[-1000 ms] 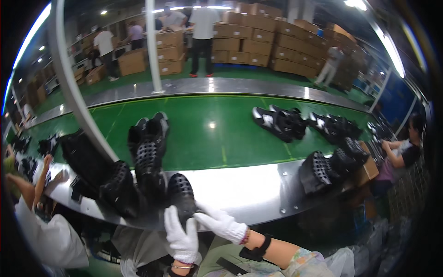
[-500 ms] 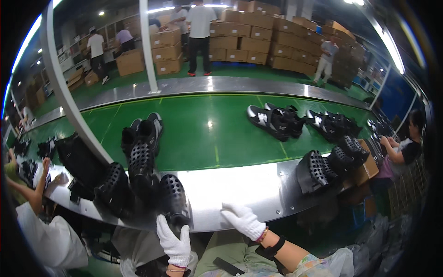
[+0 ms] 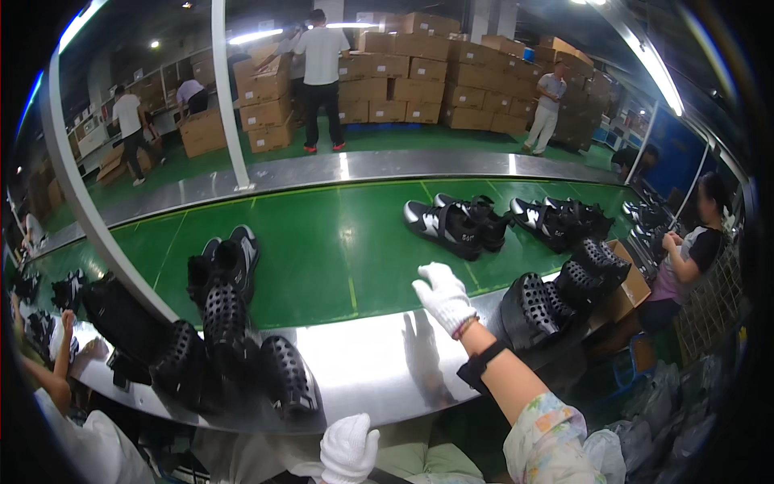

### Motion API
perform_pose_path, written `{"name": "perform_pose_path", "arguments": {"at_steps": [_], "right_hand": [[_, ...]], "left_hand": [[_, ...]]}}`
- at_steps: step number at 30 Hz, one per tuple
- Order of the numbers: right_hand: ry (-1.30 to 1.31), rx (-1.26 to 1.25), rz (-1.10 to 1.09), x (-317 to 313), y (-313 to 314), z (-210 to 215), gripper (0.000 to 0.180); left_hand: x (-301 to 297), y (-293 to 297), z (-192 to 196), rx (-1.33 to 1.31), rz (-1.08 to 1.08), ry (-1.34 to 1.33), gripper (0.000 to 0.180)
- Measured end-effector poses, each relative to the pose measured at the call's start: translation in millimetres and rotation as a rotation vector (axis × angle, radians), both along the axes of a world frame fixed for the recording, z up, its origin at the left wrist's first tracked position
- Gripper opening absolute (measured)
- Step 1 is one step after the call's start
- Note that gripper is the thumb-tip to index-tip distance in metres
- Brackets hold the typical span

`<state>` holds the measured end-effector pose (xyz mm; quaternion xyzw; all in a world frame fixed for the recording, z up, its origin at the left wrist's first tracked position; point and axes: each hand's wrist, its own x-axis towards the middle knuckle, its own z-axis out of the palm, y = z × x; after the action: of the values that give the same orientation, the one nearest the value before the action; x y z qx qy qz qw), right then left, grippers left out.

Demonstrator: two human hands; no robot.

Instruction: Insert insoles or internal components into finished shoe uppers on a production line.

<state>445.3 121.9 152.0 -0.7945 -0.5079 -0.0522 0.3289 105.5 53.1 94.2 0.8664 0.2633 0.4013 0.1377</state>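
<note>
Right hand (image 3: 443,297) has moved outward since the earlier frames, from above the metal ledge (image 3: 363,355) to about the near edge of the green belt (image 3: 322,266); left hand (image 3: 349,448) has drawn back from the near end of a black perforated piece (image 3: 289,375) toward the lap.

Nearest: left hand hangs in front of the ledge, gloved, fingers together, thumb a little off; cannot tell whether they curl round anything. The perforated piece, shoe-shaped, lies on the ledge ahead and to the left, apart from both hands. Handling of this piece looks finished for the moment, judging by its being set down and free.

Next out: right hand, gloved, fingers extended and partly apart, nothing seen in them. To its left, more perforated pieces (image 3: 224,319) crowd the ledge; to its right, another dark group (image 3: 532,310) stands near an open carton (image 3: 633,282). None of these is in hand, so any work on them appears left to do.

On the belt: one black-and-grey pair (image 3: 242,254) at left, a second pair (image 3: 451,226) beyond the right hand, a third pair (image 3: 556,222) further right. All untouched by this person.

Farthest: stacked cardboard boxes (image 3: 403,73), standing people, beyond the far metal rail
</note>
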Motion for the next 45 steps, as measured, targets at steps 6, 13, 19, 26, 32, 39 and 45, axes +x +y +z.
{"name": "perform_pose_path", "arguments": {"at_steps": [6, 13, 19, 26, 32, 39, 45], "right_hand": [[-0.048, -0.08, -0.353, 89.3, 35.9, 9.7, 0.038], [-0.137, -0.307, -0.675, 168.3, 85.3, -1.9, 0.033], [-0.171, -0.537, -0.749, 210.3, 100.5, 6.3, 0.037], [-0.131, -0.647, -0.568, 224.5, 111.5, 10.4, 0.038], [-0.065, -0.792, -0.382, 205.1, 130.7, 5.9, 0.052], [0.107, -0.793, -0.215, 205.4, 111.2, 8.1, 0.074], [0.005, -0.82, -0.276, 171.9, 119.4, 9.4, 0.039]], "left_hand": [[21.3, 24.5, -22.6, -0.027, -0.036, 0.004, 0.028], [25.4, 34.5, -27.2, -0.042, -0.041, 0.107, 0.026], [18.0, 39.9, -38.9, -0.173, -0.053, 0.316, 0.03], [21.5, 51.9, -53.4, -0.181, -0.083, 0.361, 0.029], [22.8, 50.3, -63.8, -0.132, -0.074, 0.327, 0.029], [31.9, 49.8, -70.4, -0.073, -0.066, 0.27, 0.028], [29.3, 47.6, -73.4, -0.034, -0.027, 0.256, 0.028]]}}
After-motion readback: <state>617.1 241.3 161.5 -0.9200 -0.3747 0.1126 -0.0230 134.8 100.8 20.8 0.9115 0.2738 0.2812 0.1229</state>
